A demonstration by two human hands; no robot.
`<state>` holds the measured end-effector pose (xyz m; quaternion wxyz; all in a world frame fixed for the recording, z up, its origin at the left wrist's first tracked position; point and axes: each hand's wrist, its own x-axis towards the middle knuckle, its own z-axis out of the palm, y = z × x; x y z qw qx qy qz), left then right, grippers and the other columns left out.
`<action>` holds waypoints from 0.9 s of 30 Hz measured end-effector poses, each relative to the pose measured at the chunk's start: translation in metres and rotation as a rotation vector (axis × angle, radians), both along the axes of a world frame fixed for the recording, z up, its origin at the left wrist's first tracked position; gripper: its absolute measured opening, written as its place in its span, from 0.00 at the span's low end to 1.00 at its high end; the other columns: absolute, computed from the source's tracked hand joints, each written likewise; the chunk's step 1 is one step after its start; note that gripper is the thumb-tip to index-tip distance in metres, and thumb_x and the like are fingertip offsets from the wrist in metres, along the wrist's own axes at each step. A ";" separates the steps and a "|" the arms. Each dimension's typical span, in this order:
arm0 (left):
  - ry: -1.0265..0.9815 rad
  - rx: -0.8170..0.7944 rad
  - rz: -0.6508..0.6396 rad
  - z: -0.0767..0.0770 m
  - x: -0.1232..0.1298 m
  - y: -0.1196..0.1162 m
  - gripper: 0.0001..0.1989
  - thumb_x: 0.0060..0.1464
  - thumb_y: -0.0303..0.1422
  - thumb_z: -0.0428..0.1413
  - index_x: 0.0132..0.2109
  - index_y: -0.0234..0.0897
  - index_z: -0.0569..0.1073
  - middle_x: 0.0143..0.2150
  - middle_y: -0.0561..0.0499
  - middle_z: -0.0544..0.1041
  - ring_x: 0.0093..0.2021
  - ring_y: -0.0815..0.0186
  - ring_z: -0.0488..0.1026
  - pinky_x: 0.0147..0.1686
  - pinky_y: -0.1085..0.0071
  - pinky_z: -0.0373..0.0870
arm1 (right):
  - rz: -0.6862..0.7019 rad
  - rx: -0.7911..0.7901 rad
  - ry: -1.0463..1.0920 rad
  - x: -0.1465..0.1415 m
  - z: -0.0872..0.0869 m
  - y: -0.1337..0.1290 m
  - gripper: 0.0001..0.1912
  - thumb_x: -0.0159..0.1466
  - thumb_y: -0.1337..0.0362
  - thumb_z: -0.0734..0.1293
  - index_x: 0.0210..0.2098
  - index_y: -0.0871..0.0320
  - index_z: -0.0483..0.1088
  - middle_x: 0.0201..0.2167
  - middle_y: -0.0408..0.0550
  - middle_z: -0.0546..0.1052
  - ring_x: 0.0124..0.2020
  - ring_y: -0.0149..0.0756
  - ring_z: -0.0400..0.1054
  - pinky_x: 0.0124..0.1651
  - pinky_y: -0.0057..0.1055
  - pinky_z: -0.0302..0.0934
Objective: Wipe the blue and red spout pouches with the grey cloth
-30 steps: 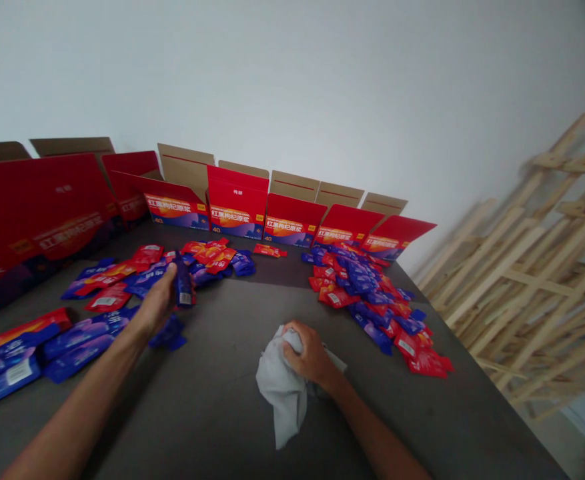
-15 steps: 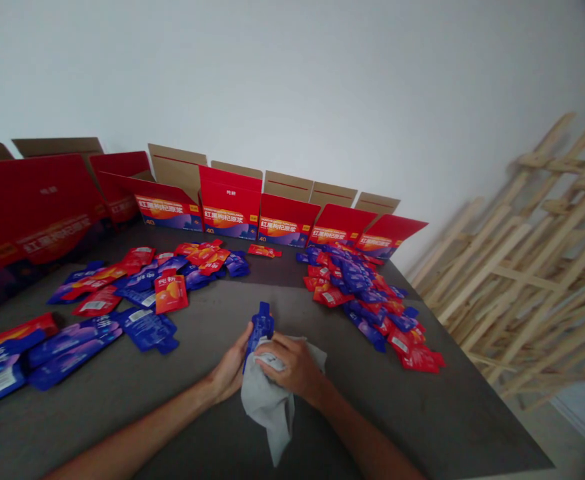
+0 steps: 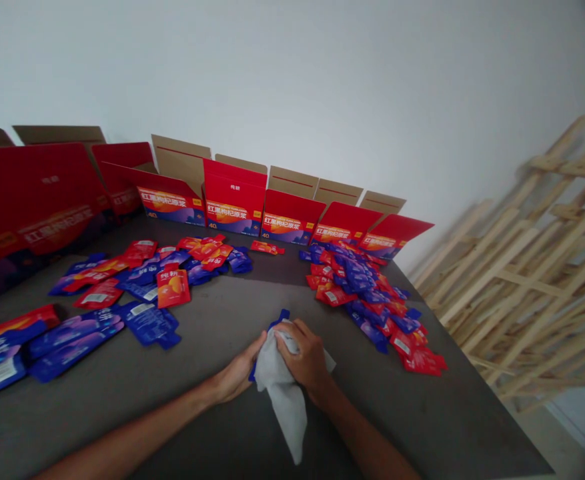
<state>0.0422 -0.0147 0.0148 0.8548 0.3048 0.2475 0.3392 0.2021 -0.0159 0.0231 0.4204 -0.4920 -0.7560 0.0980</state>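
Over the near middle of the table, my left hand (image 3: 239, 370) grips a blue spouted pouch (image 3: 285, 314) from its left side. A pale grey cloth (image 3: 283, 393) covers most of that pouch, so only its top and a strip of its left edge show. My right hand (image 3: 306, 357) is closed on the cloth and presses it against the pouch's face; a corner of cloth hangs down below. Closest on the left lies a blue pouch (image 3: 149, 325), flat, beside a red pouch (image 3: 173, 287).
A heap of red and blue pouches (image 3: 367, 287) lies to the right. More pouches (image 3: 75, 340) lie at the left. Open red cartons (image 3: 235, 203) line the back of the dark table (image 3: 212, 433) before a wall. Wooden frames (image 3: 527, 280) lean beyond the right edge.
My right hand has slid the cloth up over the pouch, hiding most of it. Both hands sit slightly further right in view.
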 end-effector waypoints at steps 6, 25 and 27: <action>-0.006 -0.064 0.066 0.000 -0.001 -0.001 0.22 0.59 0.47 0.55 0.47 0.31 0.78 0.48 0.42 0.81 0.54 0.55 0.74 0.59 0.63 0.62 | 0.038 0.016 -0.028 0.001 0.002 0.000 0.09 0.68 0.64 0.63 0.44 0.52 0.74 0.38 0.46 0.76 0.37 0.33 0.73 0.42 0.27 0.66; 0.098 -0.041 0.156 0.007 -0.002 0.003 0.22 0.57 0.46 0.57 0.48 0.31 0.79 0.46 0.42 0.82 0.50 0.54 0.77 0.55 0.64 0.65 | -0.098 0.079 -0.047 0.016 0.003 0.010 0.08 0.68 0.64 0.64 0.44 0.54 0.74 0.38 0.47 0.77 0.39 0.36 0.74 0.45 0.29 0.67; 0.096 -0.045 0.172 0.006 -0.003 0.004 0.21 0.58 0.45 0.57 0.48 0.31 0.78 0.47 0.42 0.82 0.51 0.54 0.77 0.56 0.64 0.65 | -0.076 0.074 -0.046 0.017 0.003 0.011 0.08 0.67 0.64 0.64 0.44 0.54 0.74 0.38 0.47 0.77 0.39 0.36 0.74 0.45 0.29 0.67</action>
